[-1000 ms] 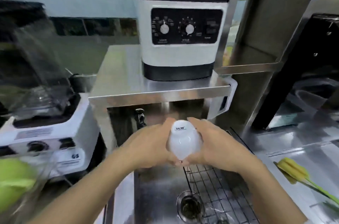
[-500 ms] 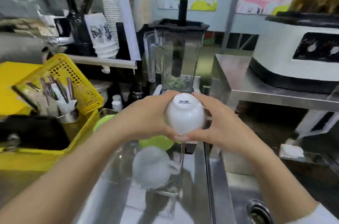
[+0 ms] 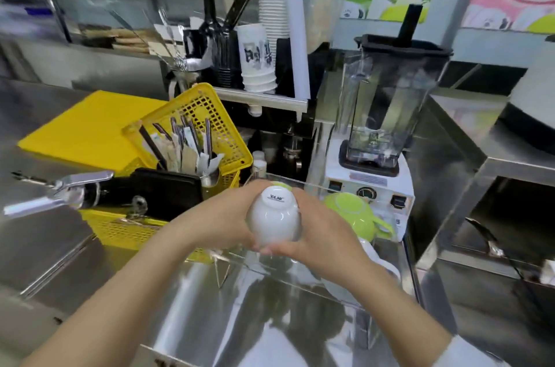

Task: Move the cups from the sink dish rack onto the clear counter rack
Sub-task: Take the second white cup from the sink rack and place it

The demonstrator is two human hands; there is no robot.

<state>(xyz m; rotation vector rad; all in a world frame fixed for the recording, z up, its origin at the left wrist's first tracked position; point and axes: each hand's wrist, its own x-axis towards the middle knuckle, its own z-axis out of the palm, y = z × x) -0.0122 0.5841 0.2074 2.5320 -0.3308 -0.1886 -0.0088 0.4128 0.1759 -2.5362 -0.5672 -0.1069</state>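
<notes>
Stainless steel counter [image 3: 186, 303], drink-shop clutter behind; white ceramic cup [image 3: 274, 221], inverted, above clear counter rack [image 3: 300, 279]; left hand [image 3: 223, 221] and right hand [image 3: 326, 236] clasp its sides; rigid, glazed, probably slippery, breakable; grip walls.

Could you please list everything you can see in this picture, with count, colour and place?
White cup: one, white, upside down, held between both hands above the clear rack.
Green cups: one whole, a second's edge behind the white cup, lime green, upside down on the rack.
Clear rack: one, transparent, on the steel counter.
Blender: one, clear jar on white base, behind the rack.
Yellow basket: one, left, holding utensils.
Yellow board: one, far left.
Paper cups: one tall white stack, on the back shelf.
Left hand: on the white cup's left side.
Right hand: on its right side.
</notes>
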